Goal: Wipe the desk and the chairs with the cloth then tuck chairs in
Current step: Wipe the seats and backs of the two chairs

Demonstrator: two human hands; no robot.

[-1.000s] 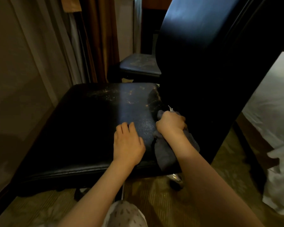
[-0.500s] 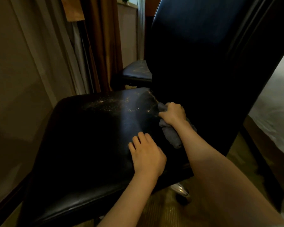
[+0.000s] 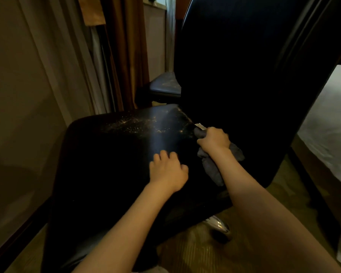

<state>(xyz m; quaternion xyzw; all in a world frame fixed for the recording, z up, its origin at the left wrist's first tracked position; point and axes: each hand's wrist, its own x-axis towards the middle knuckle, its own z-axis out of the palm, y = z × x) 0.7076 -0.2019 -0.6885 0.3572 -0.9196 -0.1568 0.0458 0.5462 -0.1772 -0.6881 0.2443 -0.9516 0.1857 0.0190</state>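
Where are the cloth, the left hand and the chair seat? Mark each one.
cloth (image 3: 211, 168): head view, on the grey fold hanging down.
left hand (image 3: 168, 172): head view, on its back.
chair seat (image 3: 146, 126): head view, on the scuffed rear part.

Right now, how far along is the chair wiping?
Done: nothing clearly finished; desk not in view. In hand: right hand grips the grey cloth at the crease between seat and backrest; left hand rests on the seat. Left: the speckled patch at the seat's rear, the second chair behind, then tucking both in.
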